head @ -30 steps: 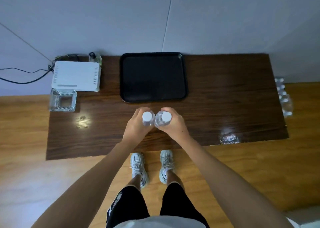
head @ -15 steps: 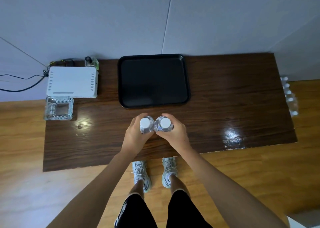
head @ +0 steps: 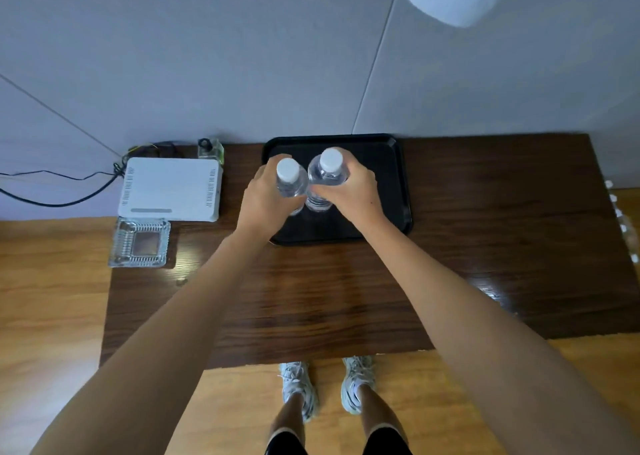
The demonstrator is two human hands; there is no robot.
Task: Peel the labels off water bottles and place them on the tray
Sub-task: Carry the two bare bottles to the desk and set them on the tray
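Two clear water bottles with white caps stand upright side by side over the black tray (head: 394,181). My left hand (head: 265,201) grips the left bottle (head: 290,181) around its body. My right hand (head: 349,189) grips the right bottle (head: 328,174) the same way. No label shows on either bottle. Their bases are hidden behind my hands, so I cannot tell whether they touch the tray.
The tray lies at the back of a dark wooden table (head: 485,240) against a grey wall. A white router (head: 169,188) with cables and a clear glass ashtray (head: 140,243) sit at the left. More bottles (head: 623,222) stand on the floor at the right.
Both hands carried the bottles forward from the table's near middle to over the tray. The camera view shifted down and closer.
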